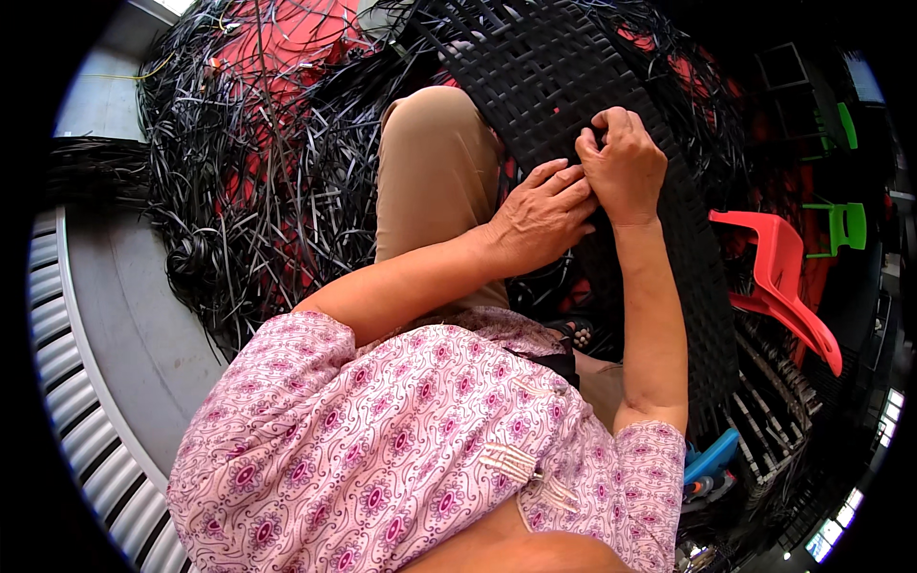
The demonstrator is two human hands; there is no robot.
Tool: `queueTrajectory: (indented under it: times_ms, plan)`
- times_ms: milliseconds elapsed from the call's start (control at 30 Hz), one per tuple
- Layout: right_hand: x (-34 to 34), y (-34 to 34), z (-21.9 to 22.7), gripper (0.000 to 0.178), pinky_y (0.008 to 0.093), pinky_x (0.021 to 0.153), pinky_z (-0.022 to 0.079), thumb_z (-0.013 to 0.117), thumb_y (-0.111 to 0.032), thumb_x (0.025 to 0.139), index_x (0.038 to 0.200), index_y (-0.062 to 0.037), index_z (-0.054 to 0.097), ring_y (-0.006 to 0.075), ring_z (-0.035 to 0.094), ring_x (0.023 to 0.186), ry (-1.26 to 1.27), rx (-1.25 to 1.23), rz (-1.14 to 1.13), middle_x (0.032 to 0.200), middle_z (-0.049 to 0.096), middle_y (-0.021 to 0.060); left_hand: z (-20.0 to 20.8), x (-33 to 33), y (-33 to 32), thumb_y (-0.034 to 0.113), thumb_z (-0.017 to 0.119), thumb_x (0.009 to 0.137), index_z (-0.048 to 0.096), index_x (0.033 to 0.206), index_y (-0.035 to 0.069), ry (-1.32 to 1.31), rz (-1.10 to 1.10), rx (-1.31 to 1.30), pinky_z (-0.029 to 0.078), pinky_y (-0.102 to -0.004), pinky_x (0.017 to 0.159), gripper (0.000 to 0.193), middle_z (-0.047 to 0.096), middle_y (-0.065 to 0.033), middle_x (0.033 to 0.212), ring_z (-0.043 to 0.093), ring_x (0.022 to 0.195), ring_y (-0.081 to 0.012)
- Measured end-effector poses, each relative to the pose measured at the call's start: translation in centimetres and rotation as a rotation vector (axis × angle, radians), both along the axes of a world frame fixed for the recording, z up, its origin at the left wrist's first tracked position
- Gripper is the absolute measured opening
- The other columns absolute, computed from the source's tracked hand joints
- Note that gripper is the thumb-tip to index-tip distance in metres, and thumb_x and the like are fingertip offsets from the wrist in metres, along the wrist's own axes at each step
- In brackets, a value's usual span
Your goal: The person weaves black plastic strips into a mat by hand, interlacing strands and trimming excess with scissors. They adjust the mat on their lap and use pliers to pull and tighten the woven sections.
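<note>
As left hand (541,220) lies over black weave (540,81), right hand (626,170) curled alongside

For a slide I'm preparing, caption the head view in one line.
Left hand and right hand close together at a black woven panel, with loose black strips strewn nearby.
</note>
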State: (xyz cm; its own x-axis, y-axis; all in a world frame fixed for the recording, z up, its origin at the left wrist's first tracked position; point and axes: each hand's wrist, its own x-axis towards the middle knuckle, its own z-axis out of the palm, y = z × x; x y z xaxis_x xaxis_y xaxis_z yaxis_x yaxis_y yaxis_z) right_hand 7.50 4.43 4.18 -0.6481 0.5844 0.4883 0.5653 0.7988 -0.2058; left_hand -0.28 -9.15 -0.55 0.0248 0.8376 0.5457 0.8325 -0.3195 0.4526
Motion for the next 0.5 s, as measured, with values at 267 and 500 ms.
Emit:
queueTrajectory:
  times_ms: [267, 500]
  plan:
    - [0.2, 0.1, 0.2, 0.011, 0.0419, 0.062, 0.055, 0.070, -0.016, 0.082, 0.082, -0.0106, 0.060, 0.0302, 0.068, 0.072, -0.001, 0.050, 0.026, 0.082, 0.064, 0.0081, 4.6, -9.3, 2.5, 0.017, 0.070, 0.089, 0.071, 0.118, 0.013, 0.165, 0.056, 0.018, 0.041, -0.0391, 0.098, 0.030, 0.068, -0.0047, 0.117, 0.062, 0.113, -0.0220]
    - [0.2, 0.0, -0.3, 0.012, 0.0405, 0.061, 0.055, 0.070, -0.015, 0.082, 0.081, -0.0101, 0.059, 0.0290, 0.068, 0.071, 0.027, 0.083, 0.041, 0.080, 0.063, 0.0078, 2.7, -10.3, 3.7, 0.019, 0.071, 0.090, 0.068, 0.121, 0.017, 0.281, 0.049, 0.000, 0.043, -0.0378, 0.096, 0.031, 0.062, -0.0024, 0.119, 0.059, 0.114, -0.0230]
